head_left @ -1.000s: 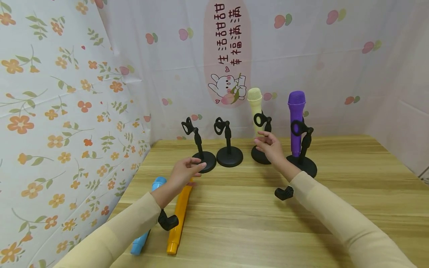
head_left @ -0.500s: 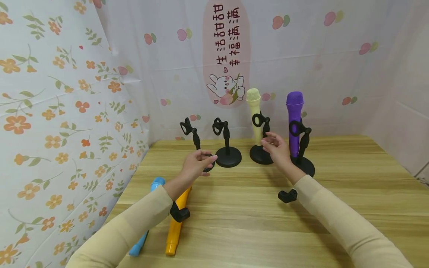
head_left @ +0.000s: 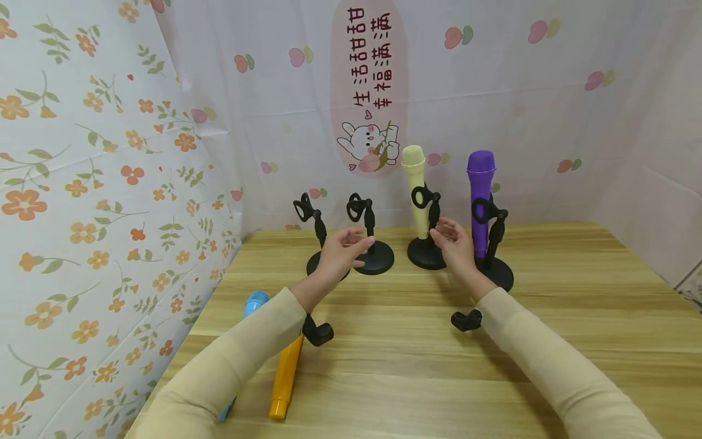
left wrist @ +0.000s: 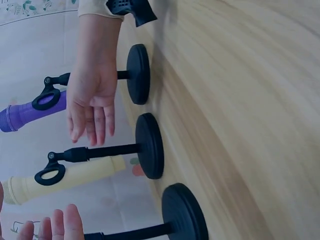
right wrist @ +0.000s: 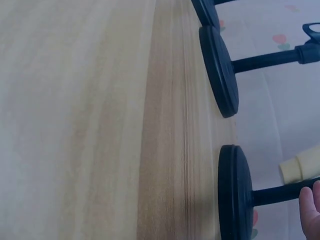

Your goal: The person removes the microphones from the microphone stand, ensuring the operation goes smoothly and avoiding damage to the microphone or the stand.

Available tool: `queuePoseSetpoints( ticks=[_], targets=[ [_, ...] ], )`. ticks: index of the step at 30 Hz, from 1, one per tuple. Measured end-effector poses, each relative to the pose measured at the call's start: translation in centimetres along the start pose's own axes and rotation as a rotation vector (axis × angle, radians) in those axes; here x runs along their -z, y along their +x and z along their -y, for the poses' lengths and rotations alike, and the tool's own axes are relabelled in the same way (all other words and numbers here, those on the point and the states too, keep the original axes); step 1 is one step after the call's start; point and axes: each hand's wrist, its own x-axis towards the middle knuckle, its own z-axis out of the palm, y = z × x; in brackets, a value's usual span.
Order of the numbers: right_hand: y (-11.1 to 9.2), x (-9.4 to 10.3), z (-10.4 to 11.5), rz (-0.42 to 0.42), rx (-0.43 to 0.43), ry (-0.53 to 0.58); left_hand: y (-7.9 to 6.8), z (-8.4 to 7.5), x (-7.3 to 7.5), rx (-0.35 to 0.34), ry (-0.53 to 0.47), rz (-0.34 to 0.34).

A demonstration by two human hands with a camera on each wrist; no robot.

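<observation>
My left hand point(head_left: 339, 257), fingers loosely extended, reaches over the leftmost black microphone stand point(head_left: 320, 228) and overlaps the second stand point(head_left: 377, 261). Its fingers point(left wrist: 59, 225) show at the lower left of the left wrist view, near that stand's pole. My right hand point(head_left: 457, 247) is beside the third stand point(head_left: 425, 255), its fingers point(right wrist: 311, 210) right at the pole in the right wrist view. A cream microphone point(head_left: 414, 160) stands upright in the third stand's clip. In the rightmost stand point(head_left: 496, 235), a purple microphone point(head_left: 481, 177) stands likewise. The two left clips hold nothing.
An orange microphone point(head_left: 286, 378) and a light blue one point(head_left: 256, 300), partly hidden by my left sleeve, lie on the wooden table point(head_left: 417, 366) at the left. Patterned cloth point(head_left: 274, 91) hangs behind the stands and along the left side.
My left hand has moved right, from over the orange microphone's end to the second stand. The right hand has shifted slightly right, from the cream microphone to the third stand's pole.
</observation>
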Motion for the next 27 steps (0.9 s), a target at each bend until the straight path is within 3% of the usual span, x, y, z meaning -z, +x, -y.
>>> queuePoseSetpoints(
  ticks=[12,16,22,27],
  targets=[
    [1.2,0.0,-0.5,-0.05,-0.071,-0.007,2.5,-1.4,-2.9,-0.112,0.018,-0.022],
    [1.8,0.0,-0.7,-0.064,-0.074,0.008,3.4,-1.7,-3.8,-0.133,-0.016,-0.031],
    [2.2,-0.1,-0.7,-0.08,-0.05,0.019,4.9,-1.3,-4.8,-0.152,-0.023,-0.059],
    [2.6,-0.1,-0.8,-0.081,-0.051,0.033,6.2,-1.1,-5.8,-0.172,0.038,-0.087]
  ],
)
